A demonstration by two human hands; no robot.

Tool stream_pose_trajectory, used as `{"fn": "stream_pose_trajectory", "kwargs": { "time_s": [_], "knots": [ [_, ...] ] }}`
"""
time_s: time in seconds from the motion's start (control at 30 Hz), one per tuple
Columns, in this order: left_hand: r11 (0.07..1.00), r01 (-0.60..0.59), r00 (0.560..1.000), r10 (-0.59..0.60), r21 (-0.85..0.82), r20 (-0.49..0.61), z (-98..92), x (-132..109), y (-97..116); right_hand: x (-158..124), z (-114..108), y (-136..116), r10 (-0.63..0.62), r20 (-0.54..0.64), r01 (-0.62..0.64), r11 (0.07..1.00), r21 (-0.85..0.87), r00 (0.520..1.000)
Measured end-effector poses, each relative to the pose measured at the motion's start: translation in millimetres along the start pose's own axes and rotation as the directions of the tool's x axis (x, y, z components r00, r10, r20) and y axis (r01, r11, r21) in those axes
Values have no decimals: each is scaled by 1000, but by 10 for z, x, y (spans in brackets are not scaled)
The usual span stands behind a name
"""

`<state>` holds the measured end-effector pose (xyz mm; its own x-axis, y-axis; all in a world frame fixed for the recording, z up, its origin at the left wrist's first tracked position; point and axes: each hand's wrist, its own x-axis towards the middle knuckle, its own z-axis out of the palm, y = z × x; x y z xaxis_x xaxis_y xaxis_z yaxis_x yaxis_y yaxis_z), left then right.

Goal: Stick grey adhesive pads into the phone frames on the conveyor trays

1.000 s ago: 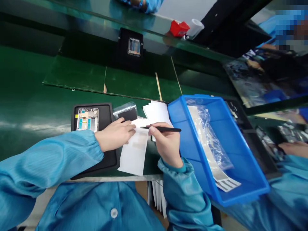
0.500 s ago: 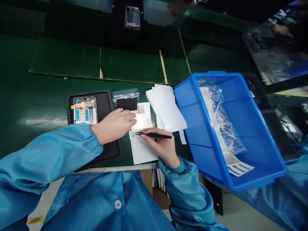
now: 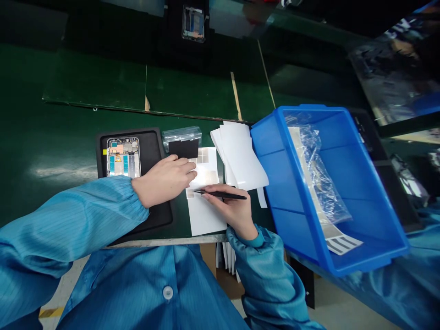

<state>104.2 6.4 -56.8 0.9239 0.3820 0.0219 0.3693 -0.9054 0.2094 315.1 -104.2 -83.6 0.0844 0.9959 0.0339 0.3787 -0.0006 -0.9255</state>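
Note:
My right hand (image 3: 233,208) holds black tweezers (image 3: 231,195) in a pinch, their tips pointing left at a small greyish square near the left edge of a white sticker sheet (image 3: 206,220). Whether the tips grip that square is too small to tell. My left hand (image 3: 168,178) lies palm down over the sheet's left side, fingers apart and resting on it, partly hiding it. Left of it, an opened phone (image 3: 123,158) with bare inner parts lies on a black tray (image 3: 151,142), partly covered by my sleeve. A dark rectangular piece (image 3: 184,149) sits just beyond my left fingers.
A clear plastic roll (image 3: 182,134) lies behind the dark piece. White sheets (image 3: 242,156) are stacked to the right, against a large blue bin (image 3: 292,183) holding clear wrap and a striped strip. Another opened phone (image 3: 193,24) is at the far side. A co-worker's blue sleeve (image 3: 378,293) shows at right.
The view has shifted slightly. Both hands stay in nearly the same place over the sheet, and the tweezer tips remain by the same greyish square.

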Motion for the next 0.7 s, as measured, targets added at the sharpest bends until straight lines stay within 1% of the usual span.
{"fn": "stream_pose_trajectory", "kwargs": {
  "time_s": [0.27, 0.4, 0.6, 0.7],
  "knots": [
    [1000, -20, 1000, 20, 12, -13, 21, 3, -16, 7, 25, -20, -29, -11, 28, 1000, -8, 1000],
    [1000, -24, 999, 24, 13, -21, 12, 3, -9, 12, 29, -20, -9, -23, 9, 1000, -11, 1000],
    [1000, 14, 1000, -14, 26, 3, -1, 45, -1, -6, -75, -47, 37, -107, -33, 999, 41, 994],
    [998, 26, 1000, -25, -56, 13, -69, 54, -18, -19, -129, -129, 27, -165, -14, 997, 81, 986]
  ]
}}
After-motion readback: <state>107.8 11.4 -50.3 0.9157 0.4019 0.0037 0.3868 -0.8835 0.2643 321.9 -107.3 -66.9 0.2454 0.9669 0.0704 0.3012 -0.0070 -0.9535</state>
